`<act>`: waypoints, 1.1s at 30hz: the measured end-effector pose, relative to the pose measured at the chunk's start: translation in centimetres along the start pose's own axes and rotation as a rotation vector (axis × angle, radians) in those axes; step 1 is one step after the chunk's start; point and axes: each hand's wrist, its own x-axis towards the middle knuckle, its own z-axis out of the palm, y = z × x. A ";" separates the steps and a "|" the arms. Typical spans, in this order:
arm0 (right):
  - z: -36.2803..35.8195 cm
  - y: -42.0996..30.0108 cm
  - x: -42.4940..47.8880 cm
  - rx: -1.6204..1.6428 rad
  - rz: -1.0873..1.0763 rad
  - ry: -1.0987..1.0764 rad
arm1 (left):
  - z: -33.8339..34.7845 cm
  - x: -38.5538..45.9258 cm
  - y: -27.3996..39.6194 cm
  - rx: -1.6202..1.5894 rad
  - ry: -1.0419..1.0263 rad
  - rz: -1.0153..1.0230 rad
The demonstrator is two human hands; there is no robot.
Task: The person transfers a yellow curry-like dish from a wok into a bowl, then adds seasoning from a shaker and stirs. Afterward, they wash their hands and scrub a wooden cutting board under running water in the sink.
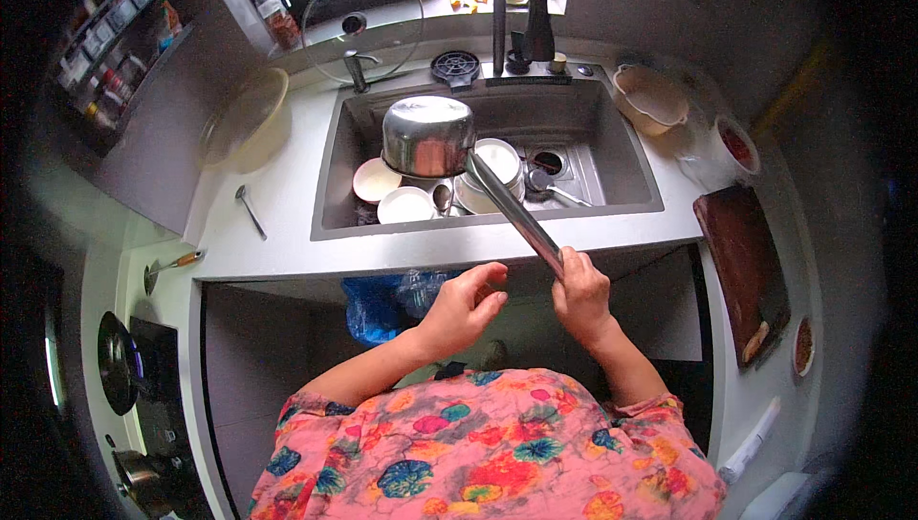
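Note:
My right hand [582, 296] grips the end of the long handle of a stainless steel saucepan [429, 138]. The pan is turned bottom up over the left part of the sink [495, 222]. Left of the handle, my left hand [465, 306] is held apart from it, fingers curved and nothing between them. Under and beside the pan lie white bowls [405, 206], a spoon [442, 197] and a stack of white dishes [496, 161]. A dark-headed utensil with a light handle [570, 194] rests near the drain [549, 163].
Behind the sink stand a black faucet [539, 25] and a glass lid [363, 53]. A ladle [251, 211] and a large basin [251, 122] are on the left counter. On the right are a colander-like basin [649, 100] and a dark cutting board [742, 269].

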 end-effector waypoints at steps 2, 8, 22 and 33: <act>-0.5 0.7 -0.1 0.024 0.041 0.008 | 0.4 1.1 -0.3 0.425 0.087 0.343; -2.4 0.3 0.5 0.128 0.116 0.021 | 1.9 4.4 0.2 0.508 0.058 0.532; 3.9 -9.0 10.2 0.537 0.214 -0.167 | -9.1 -1.4 -4.0 0.338 0.398 0.353; 19.9 -16.8 19.6 -0.002 -0.023 -0.018 | -20.7 -10.1 -10.4 0.143 0.613 0.043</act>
